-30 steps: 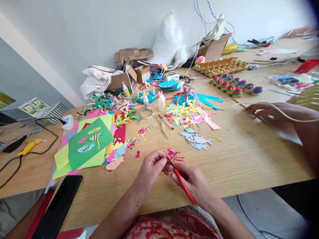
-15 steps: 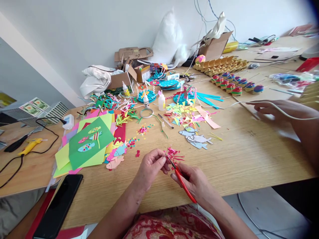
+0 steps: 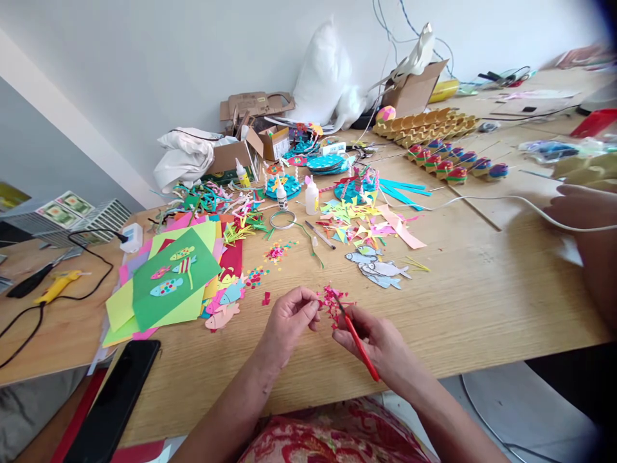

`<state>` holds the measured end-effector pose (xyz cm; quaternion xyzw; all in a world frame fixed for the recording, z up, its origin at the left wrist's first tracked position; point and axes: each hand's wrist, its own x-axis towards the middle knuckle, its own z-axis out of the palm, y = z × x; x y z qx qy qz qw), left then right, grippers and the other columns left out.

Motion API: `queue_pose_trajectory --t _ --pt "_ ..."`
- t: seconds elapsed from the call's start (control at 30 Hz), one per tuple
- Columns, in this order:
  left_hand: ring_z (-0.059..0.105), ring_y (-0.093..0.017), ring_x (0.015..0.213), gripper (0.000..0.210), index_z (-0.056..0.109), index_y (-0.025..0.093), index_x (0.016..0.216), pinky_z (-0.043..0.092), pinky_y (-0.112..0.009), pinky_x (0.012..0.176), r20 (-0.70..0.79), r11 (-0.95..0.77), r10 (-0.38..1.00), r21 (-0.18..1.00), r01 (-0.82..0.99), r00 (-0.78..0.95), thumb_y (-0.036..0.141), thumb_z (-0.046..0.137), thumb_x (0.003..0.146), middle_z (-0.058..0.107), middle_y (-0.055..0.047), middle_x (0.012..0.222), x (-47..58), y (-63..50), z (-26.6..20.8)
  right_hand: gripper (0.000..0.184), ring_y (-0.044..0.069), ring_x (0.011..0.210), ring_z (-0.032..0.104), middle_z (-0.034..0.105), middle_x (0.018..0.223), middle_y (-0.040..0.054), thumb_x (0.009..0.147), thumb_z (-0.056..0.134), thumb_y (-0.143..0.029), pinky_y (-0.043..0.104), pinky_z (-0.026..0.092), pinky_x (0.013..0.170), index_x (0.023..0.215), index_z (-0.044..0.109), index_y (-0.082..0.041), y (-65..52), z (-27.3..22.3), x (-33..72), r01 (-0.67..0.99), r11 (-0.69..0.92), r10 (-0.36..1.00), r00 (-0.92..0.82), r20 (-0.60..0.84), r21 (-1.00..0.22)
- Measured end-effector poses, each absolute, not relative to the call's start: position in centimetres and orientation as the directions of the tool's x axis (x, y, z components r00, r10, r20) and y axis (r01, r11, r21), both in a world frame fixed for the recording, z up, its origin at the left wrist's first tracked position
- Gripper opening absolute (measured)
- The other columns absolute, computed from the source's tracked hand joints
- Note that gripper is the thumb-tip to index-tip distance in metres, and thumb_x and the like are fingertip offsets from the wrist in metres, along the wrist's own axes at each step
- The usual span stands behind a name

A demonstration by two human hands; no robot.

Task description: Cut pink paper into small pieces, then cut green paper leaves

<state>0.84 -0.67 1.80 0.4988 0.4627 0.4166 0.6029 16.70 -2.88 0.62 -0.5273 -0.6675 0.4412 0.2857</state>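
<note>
My left hand (image 3: 294, 316) is closed in a pinch, thumb against fingertips, with a tiny piece of pink paper (image 3: 320, 302) showing at their tips. Red-handled scissors (image 3: 360, 347) are gripped in my right hand (image 3: 378, 341), their dark blades pointing up and left, a little apart from the left fingertips. Just beyond and between the hands lies a small heap of pink paper snippets (image 3: 332, 297). Two reddish scraps (image 3: 266, 298) lie left of the left hand. Grey-blue paper fish (image 3: 380, 270) rest to the right, beyond the scissors.
At left are coloured sheets (image 3: 159, 308) with paper fish, a phone (image 3: 120, 392) and a yellow glue gun (image 3: 60, 286). Glue bottles (image 3: 312, 196), paper scraps (image 3: 357, 218) and painted egg-carton pieces (image 3: 456, 172) stand farther back. Another person's hand (image 3: 578, 206) is at right, near a white cable (image 3: 520, 200).
The scissors have drawn back slightly to the right from my left fingertips. My left hand has barely moved. The other person's hand has moved to the right.
</note>
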Motion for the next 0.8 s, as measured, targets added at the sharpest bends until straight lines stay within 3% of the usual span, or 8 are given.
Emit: queue_pose_trajectory --t 0.23,0.57,0.8 --pt "0.041 -0.007 0.053 0.010 0.053 0.014 0.070 0.035 -0.019 0.051 -0.113 0.118 0.968 0.993 -0.007 0.225 0.023 0.054 0.072 0.045 0.003 0.058 0.9 -0.9 1.5 0.016 0.014 0.064 0.052 0.057 0.074 0.0014 0.072 0.056 -0.032 0.025 0.041 0.058 0.081 0.050 -0.020 -1.7 0.5 15.5 0.211 0.045 0.988 -0.152 0.013 -0.976" --pt "0.039 -0.008 0.051 0.011 0.050 0.016 0.065 0.031 -0.020 0.050 -0.070 0.031 0.968 0.987 0.161 0.242 0.024 0.049 0.073 0.041 0.005 0.054 0.4 -0.8 0.5 0.015 0.011 0.054 0.046 0.051 0.063 -0.0025 0.069 0.057 -0.031 0.023 0.038 0.050 0.071 0.046 -0.020 -1.3 0.8 14.5 0.200 0.029 0.989 -0.145 0.000 -0.979" --pt "0.039 -0.008 0.051 0.011 0.050 0.016 0.066 0.031 -0.020 0.050 -0.057 0.010 0.966 0.983 0.183 0.251 0.024 0.047 0.073 0.041 0.004 0.054 0.3 -0.9 0.3 0.015 0.011 0.055 0.046 0.052 0.063 -0.0019 0.069 0.057 -0.030 0.022 0.038 0.051 0.071 0.046 -0.020 -1.2 0.9 14.3 0.223 0.031 0.990 -0.142 -0.001 -0.974"
